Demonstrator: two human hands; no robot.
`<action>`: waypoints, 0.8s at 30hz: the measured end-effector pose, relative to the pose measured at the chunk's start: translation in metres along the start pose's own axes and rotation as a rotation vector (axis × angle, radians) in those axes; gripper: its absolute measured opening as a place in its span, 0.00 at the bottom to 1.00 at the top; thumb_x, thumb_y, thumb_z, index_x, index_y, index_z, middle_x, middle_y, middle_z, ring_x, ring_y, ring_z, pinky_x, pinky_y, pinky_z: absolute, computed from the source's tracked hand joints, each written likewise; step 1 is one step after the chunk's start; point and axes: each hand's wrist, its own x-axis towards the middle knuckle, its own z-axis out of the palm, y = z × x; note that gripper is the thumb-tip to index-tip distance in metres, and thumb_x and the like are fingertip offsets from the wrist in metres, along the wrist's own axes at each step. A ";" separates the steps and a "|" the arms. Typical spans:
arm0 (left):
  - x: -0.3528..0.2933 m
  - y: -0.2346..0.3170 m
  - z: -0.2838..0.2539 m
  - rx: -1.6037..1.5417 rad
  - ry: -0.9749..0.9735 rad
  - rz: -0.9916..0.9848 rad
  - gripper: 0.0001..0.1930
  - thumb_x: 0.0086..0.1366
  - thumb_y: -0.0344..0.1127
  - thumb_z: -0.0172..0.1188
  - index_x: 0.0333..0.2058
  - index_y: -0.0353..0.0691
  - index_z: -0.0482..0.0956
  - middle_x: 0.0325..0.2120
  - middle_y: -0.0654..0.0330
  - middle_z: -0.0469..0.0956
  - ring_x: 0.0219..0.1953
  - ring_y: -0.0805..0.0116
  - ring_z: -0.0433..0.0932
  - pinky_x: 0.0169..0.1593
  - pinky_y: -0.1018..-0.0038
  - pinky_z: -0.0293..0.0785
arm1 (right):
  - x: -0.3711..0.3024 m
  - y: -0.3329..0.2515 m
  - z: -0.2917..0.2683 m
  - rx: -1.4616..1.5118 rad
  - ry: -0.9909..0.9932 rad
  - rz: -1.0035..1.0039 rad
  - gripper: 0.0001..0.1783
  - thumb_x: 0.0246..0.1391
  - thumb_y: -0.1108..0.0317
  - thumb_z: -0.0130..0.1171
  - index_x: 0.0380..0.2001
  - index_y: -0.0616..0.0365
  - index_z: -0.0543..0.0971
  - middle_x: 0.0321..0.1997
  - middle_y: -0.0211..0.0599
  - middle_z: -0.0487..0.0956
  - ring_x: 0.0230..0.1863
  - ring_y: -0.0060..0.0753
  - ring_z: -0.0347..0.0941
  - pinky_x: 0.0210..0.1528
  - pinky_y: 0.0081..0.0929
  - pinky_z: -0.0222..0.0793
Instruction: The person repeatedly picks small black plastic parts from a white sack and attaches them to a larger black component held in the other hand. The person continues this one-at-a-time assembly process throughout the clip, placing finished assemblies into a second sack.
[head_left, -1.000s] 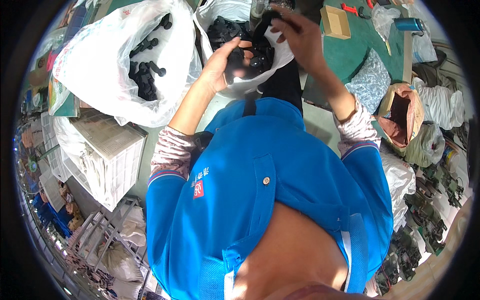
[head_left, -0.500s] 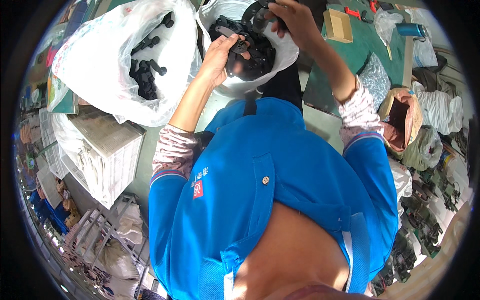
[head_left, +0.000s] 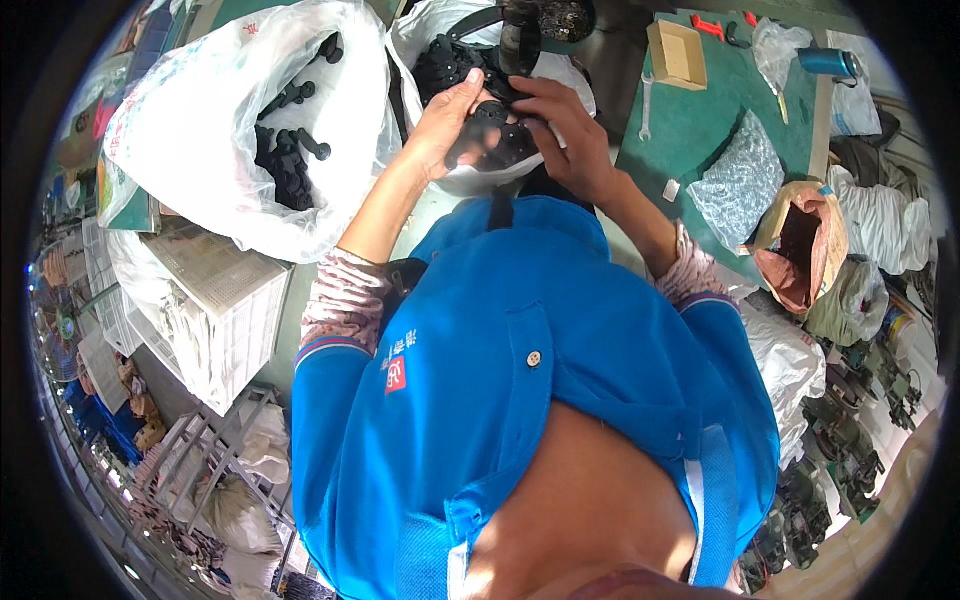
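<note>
My left hand is closed round a black plastic part with a rounded end, over a white bag-lined container. Inside that container lie many more black plastic parts. On the other side of the held part is my right hand, its fingers stretched toward it with thumb and index apart. I see nothing gripped in it, though its fingertips lie against dark parts. A black curved piece stands just beyond both hands.
To the left, a big white plastic bag gapes over more black parts. The green table at right carries a wrench, a cardboard box, a bubble-wrap bag and a blue cylinder. A white crate stands lower left.
My right hand has come down from the black curved piece at the top to beside my left hand, its fingers spreading. The left hand stays nearly in place with its part.
</note>
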 end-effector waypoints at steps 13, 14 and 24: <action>0.001 -0.017 0.018 -0.071 0.237 0.203 0.20 0.72 0.52 0.50 0.36 0.38 0.72 0.20 0.62 0.73 0.17 0.74 0.73 0.12 0.78 0.62 | -0.002 -0.017 0.020 0.561 0.034 0.810 0.18 0.65 0.71 0.53 0.57 0.60 0.75 0.29 0.31 0.79 0.25 0.15 0.70 0.27 0.15 0.66; 0.003 -0.018 0.014 -0.077 0.241 0.201 0.19 0.72 0.51 0.50 0.36 0.39 0.72 0.21 0.62 0.74 0.18 0.74 0.73 0.13 0.77 0.64 | 0.005 -0.014 0.012 0.589 0.066 0.856 0.18 0.65 0.70 0.54 0.56 0.60 0.76 0.29 0.31 0.79 0.25 0.15 0.70 0.27 0.14 0.66; 0.001 -0.021 -0.013 -0.062 0.267 0.178 0.07 0.70 0.34 0.53 0.41 0.39 0.73 0.30 0.59 0.78 0.29 0.72 0.79 0.21 0.76 0.72 | 0.121 0.023 -0.031 0.494 0.103 0.695 0.09 0.64 0.71 0.50 0.34 0.65 0.78 0.20 0.34 0.78 0.16 0.21 0.71 0.15 0.19 0.64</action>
